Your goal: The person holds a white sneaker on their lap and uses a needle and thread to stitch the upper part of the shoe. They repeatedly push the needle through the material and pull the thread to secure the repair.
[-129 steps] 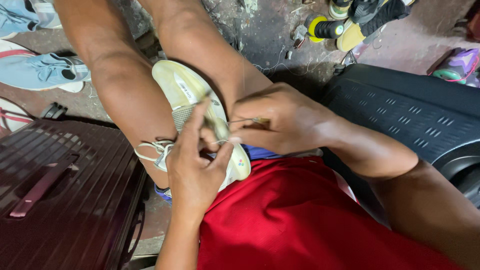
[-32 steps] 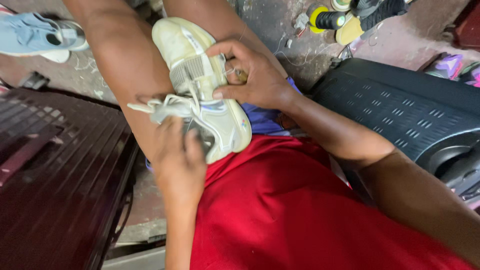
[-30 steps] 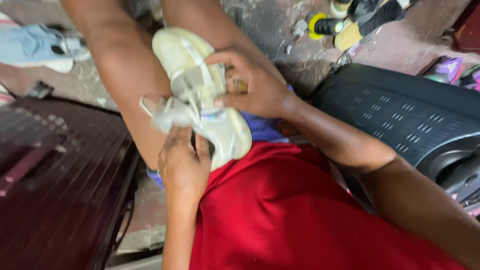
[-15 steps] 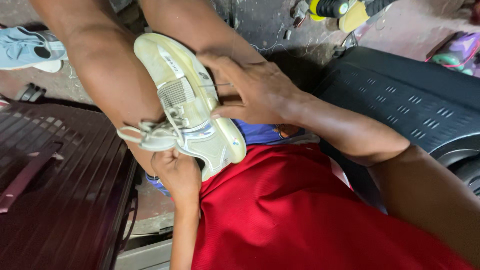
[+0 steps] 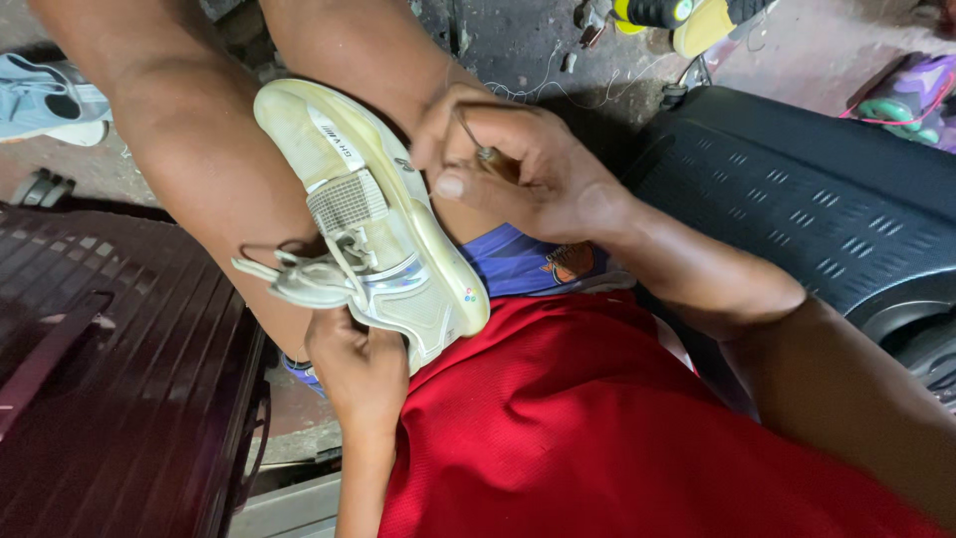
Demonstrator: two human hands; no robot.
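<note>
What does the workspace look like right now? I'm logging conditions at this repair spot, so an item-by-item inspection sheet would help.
Surface: dirty grey concrete floor, stained and gritty.
Job's things: cream-white lace-up sneaker held between the knees, sole edge up; thin metal-tipped tool with wooden handle.
Clutter: pale blue shoe; yellow-and-black shoe; purple shoe.
Hands: left hand grips the sneaker's heel end; right hand fingers pinch the tool at the sole.
Cables: thin pale thread loose on the floor.
Surroundings: dark ribbed maroon case; black plastic perforated housing.
</note>
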